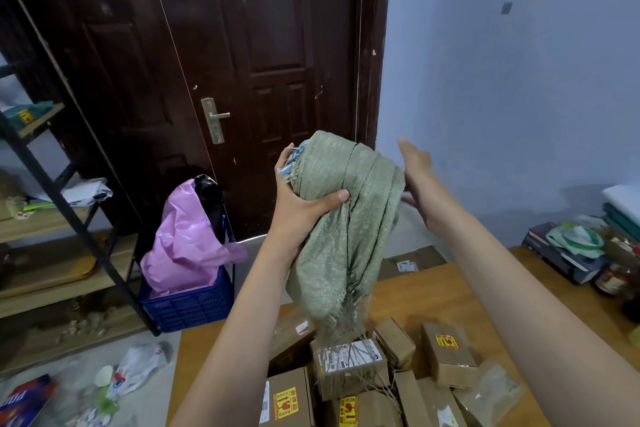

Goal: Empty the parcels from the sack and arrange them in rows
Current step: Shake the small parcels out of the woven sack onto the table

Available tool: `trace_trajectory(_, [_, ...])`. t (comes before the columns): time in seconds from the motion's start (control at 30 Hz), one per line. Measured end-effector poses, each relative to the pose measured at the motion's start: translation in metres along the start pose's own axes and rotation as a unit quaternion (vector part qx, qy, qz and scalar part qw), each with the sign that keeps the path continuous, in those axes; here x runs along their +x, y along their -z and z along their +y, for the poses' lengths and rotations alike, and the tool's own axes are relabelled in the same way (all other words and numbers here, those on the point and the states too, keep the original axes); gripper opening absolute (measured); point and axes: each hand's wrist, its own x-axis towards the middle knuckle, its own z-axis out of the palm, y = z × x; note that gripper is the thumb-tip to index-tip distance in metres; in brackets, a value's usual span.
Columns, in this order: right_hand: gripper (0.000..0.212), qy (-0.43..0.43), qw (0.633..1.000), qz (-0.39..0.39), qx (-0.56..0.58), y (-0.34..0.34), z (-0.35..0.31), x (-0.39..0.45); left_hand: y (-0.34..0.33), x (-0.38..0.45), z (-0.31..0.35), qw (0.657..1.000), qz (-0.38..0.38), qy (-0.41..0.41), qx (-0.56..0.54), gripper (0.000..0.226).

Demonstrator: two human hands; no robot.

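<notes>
The left hand (298, 198) grips the bunched sack (343, 218), its length hanging down over the parcels (349, 362) heaped on the worktop (436, 291). The right hand (417, 177), fingers (405, 146) straight and released, hovers just beside the sack's top.

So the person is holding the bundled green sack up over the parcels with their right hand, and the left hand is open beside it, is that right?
Not quite: the hands are swapped. The head view shows the left hand gripping the bundled green sack over the parcels, while the right hand is open beside it.
</notes>
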Motion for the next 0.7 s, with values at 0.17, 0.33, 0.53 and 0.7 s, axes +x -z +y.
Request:
trace_trajectory(0.17, [0.057, 0.205, 0.968, -0.05, -0.134, -0.004, -0.002, -0.013, -0.003, 0.006, -0.008, 0.999, 0.046, 0.022, 0.0, 0.095])
trace_trajectory(0.33, [0.098, 0.2, 0.953, -0.127, -0.189, -0.005, 0.013, -0.005, -0.006, 0.009, -0.012, 0.998, 0.06, 0.026, 0.025, 0.09])
trace_trajectory(0.53, [0.077, 0.224, 0.959, -0.098, -0.144, -0.003, 0.018, 0.001, -0.002, 0.0, -0.014, 0.998, 0.013, 0.055, -0.011, 0.093])
trace_trajectory(0.7, [0.061, 0.208, 0.974, -0.071, -0.056, 0.001, 0.012, 0.004, 0.003, -0.002, -0.012, 0.996, -0.036, 0.077, -0.014, 0.129])
